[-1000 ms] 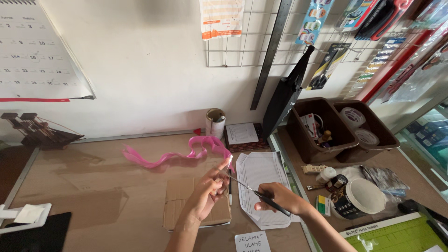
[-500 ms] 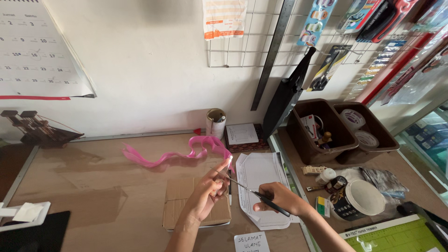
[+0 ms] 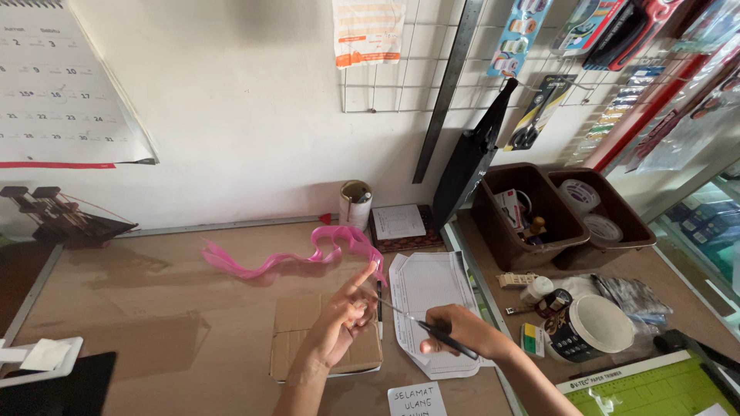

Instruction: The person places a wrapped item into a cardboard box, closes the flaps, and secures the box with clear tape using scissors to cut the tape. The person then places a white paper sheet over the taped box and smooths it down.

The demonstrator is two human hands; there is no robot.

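Observation:
My left hand (image 3: 339,320) is raised over a flat brown cardboard box (image 3: 308,339), pinching the end of a pink ribbon (image 3: 297,258) between thumb and forefinger. The ribbon curls away to the left above the wooden table. My right hand (image 3: 461,333) grips black-handled scissors (image 3: 420,323); the thin blades point left toward the ribbon end by my left fingers. Under the scissors lies a white paper sheet with cut corners (image 3: 428,296).
Two brown bins (image 3: 539,219) stand at the right, with a tape roll (image 3: 590,327) and small bottles in front and a green paper trimmer (image 3: 655,385) at the corner. A cup (image 3: 355,202), a black bag (image 3: 470,158), a model ship (image 3: 58,212) and a wall calendar (image 3: 62,85) line the back.
Both hands and the ribbon stay almost where they were; the scissors blades remain near the ribbon end.

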